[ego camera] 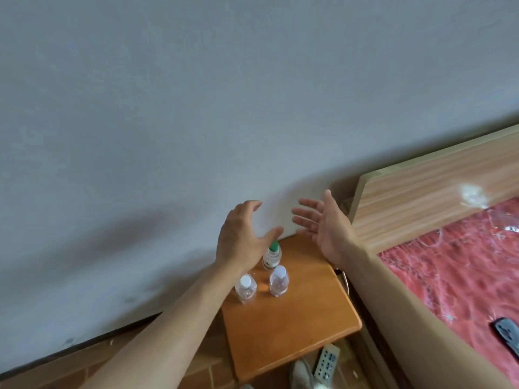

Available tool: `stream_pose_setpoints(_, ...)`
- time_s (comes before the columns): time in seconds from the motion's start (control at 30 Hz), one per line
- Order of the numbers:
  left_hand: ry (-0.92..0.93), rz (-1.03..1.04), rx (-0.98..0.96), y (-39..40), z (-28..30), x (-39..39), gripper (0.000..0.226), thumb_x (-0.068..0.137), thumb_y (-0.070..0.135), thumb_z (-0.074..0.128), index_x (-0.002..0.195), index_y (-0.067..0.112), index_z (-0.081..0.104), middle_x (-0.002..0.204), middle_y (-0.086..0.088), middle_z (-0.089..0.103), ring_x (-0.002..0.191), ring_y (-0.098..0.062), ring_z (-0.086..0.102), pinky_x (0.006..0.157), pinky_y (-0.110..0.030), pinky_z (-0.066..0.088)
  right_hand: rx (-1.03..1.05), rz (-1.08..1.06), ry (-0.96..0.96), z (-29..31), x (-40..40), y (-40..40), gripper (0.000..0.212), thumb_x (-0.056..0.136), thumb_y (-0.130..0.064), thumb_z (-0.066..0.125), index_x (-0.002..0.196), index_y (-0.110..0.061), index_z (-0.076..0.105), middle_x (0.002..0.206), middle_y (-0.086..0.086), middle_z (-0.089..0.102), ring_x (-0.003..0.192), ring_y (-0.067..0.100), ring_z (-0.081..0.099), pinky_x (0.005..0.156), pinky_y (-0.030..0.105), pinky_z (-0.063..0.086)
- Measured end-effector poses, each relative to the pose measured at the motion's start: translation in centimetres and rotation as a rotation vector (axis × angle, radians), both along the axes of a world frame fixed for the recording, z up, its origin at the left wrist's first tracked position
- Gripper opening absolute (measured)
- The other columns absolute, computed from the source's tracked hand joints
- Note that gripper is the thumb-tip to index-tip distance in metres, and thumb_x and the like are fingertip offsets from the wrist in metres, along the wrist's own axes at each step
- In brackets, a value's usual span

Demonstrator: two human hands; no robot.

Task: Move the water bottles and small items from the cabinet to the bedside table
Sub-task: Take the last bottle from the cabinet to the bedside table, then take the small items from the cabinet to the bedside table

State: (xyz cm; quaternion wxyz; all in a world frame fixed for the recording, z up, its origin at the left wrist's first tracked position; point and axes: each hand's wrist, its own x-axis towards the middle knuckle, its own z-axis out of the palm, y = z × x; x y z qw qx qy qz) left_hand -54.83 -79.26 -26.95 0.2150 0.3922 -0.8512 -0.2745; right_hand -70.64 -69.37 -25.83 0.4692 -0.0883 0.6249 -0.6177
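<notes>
bottles on the bedside table, three of them standing upright near its back end: a green-capped bottle closest to the wall, two white-capped bottles just in front of it. left hand hovers above the green cap, fingers spread and loosely bent, holding nothing. right hand is up beside it, palm open, fingers straight, empty. bed sits right of the table.
</notes>
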Motion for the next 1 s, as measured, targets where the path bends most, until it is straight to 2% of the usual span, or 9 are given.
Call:
stream_pose_setpoints(0.07, 0.017, -0.030, -0.013, -0.5, 1.4, 0.2, 0.069, 0.080, 0.059, 0.073, 0.135, 0.024, 0.051, 0.135, 0.006, 0.058, 0.122, -0.013, 0.055, 0.098, -0.033, 0.051, -0.022, -0.030, 0.044, 1.9, 0.4, 0.6, 0.059, 0.100, -0.059, 0.022, 0.116, -0.019, 0.062, 0.122, 0.010, 0.066, 0.113, 0.026, 0.062, 0.092, 0.040, 0.049)
stream_pose_setpoints(0.23, 0.068, -0.180, -0.005, -1.3, 3.8, 0.7, 0.066, 0.084, 0.058, 0.069, 0.135, 0.021, 0.051, 0.134, 0.002, 0.058, 0.122, -0.017, 0.055, 0.097, -0.038, 0.052, 0.011, -0.128, 0.175, 5.4, 2.9, 3.5, 0.059, 0.101, -0.057, 0.023, 0.120, -0.017, 0.062, 0.123, 0.011, 0.064, 0.112, 0.025, 0.060, 0.090, 0.039, 0.048)
stream_pose_setpoints(0.43, 0.118, -0.394, 0.005, -0.5, 6.4, 1.2, 0.064, 0.085, 0.056, 0.067, 0.134, 0.018, 0.053, 0.133, 0.000, 0.059, 0.121, -0.018, 0.055, 0.096, -0.035, 0.051, 0.192, -0.170, 0.527, 7.8, 8.0, 9.4, 0.057, 0.100, -0.059, 0.022, 0.125, -0.025, 0.059, 0.126, -0.002, 0.062, 0.118, 0.015, 0.057, 0.105, 0.045, 0.044)
stream_pose_setpoints(0.5, 0.128, -0.455, -0.002, 0.4, 7.1, 1.4, 0.063, 0.085, 0.057, 0.066, 0.133, 0.018, 0.053, 0.131, -0.001, 0.059, 0.120, -0.018, 0.055, 0.096, -0.034, 0.050, 0.254, -0.141, 0.667, 8.6, 9.8, 11.6, 0.060, 0.099, -0.061, 0.022, 0.131, -0.022, 0.056, 0.130, -0.002, 0.060, 0.121, 0.014, 0.055, 0.107, 0.041, 0.043)
stream_pose_setpoints(0.57, 0.123, -0.523, -0.014, 1.7, 7.8, 1.4, 0.063, 0.085, 0.059, 0.065, 0.133, 0.020, 0.053, 0.130, -0.001, 0.060, 0.120, -0.018, 0.055, 0.096, -0.036, 0.051, 0.347, -0.098, 0.840, 9.6, 11.4, 13.9, 0.062, 0.098, -0.059, 0.023, 0.130, -0.017, 0.055, 0.131, 0.003, 0.059, 0.119, 0.017, 0.055, 0.099, 0.031, 0.044)
stream_pose_setpoints(0.67, 0.125, -0.614, -0.043, 4.3, 8.9, 0.8, 0.063, 0.083, 0.060, 0.067, 0.131, 0.020, 0.054, 0.127, 0.000, 0.060, 0.118, -0.018, 0.056, 0.096, -0.039, 0.052, 0.522, -0.101, 1.019, 10.6, 13.3, 17.8, 0.062, 0.095, -0.060, 0.023, 0.135, -0.021, 0.050, 0.138, 0.000, 0.055, 0.118, 0.012, 0.051, 0.093, 0.026, 0.038)
stream_pose_setpoints(0.77, 0.106, -0.730, -0.059, 8.2, 10.0, 0.1, 0.066, 0.082, 0.062, 0.068, 0.131, 0.020, 0.055, 0.126, -0.001, 0.061, 0.115, -0.019, 0.057, 0.094, -0.037, 0.051, 0.640, -0.177, 1.063, 11.0, 15.4, 22.9, 0.062, 0.094, -0.062, 0.025, 0.139, -0.025, 0.046, 0.143, -0.001, 0.049, 0.129, 0.017, 0.045, 0.104, 0.033, 0.036)
stream_pose_setpoints(0.93, 0.086, -0.953, -0.093, 17.8, 11.8, -0.4, 0.066, 0.082, 0.061, 0.069, 0.131, 0.019, 0.056, 0.129, -0.002, 0.062, 0.118, -0.021, 0.059, 0.095, -0.038, 0.051, 0.760, -0.364, 1.025, 11.9, 20.5, 33.3, 0.070, 0.090, -0.068, 0.024, 0.142, -0.026, 0.044, 0.145, -0.001, 0.046, 0.134, 0.018, 0.040, 0.111, 0.039, 0.034)
stream_pose_setpoints(1.0, 0.088, -1.041, -0.120, 22.5, 12.3, 0.0, 0.065, 0.082, 0.059, 0.070, 0.130, 0.017, 0.057, 0.127, -0.003, 0.062, 0.116, -0.020, 0.059, 0.093, -0.036, 0.050, 0.810, -0.434, 1.018, 12.0, 22.9, 37.9, 0.062, 0.095, -0.061, 0.029, 0.142, -0.025, 0.044, 0.145, -0.001, 0.045, 0.134, 0.017, 0.041, 0.111, 0.035, 0.032)
